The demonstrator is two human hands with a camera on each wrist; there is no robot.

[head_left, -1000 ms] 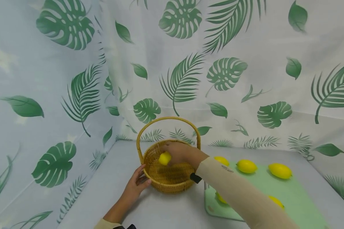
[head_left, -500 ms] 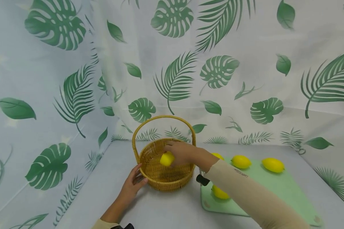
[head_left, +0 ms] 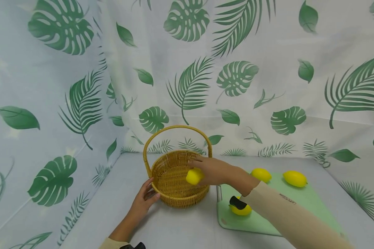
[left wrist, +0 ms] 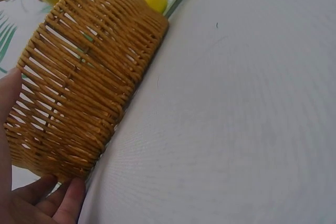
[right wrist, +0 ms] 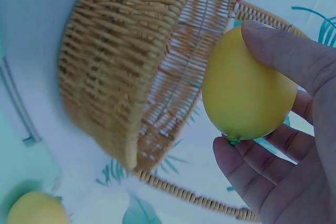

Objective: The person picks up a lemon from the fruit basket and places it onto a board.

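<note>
My right hand [head_left: 213, 171] holds a yellow lemon [head_left: 194, 176] above the right side of the wicker basket [head_left: 184, 203]. In the right wrist view the thumb lies on one side of the lemon [right wrist: 247, 87] and the fingers curl along the other. The basket's woven floor shows in the head view, and its arched handle stands upright. My left hand [head_left: 141, 200] grips the basket's left side from outside. In the left wrist view its thumb is near the rim, and its fingertips [left wrist: 71, 198] touch the wall lower down.
To the right of the basket lies a pale green board [head_left: 311, 204]. On it are a lemon at the back [head_left: 261, 175], another lemon [head_left: 295, 178] farther right, and a lemon [head_left: 240, 209] near the front. My right forearm covers part of the board. Leaf-printed cloth walls stand behind and left.
My right hand has moved right with the lemon, from over the basket's middle to near its right rim. The left hand stays on the basket. The head view has shifted slightly right.
</note>
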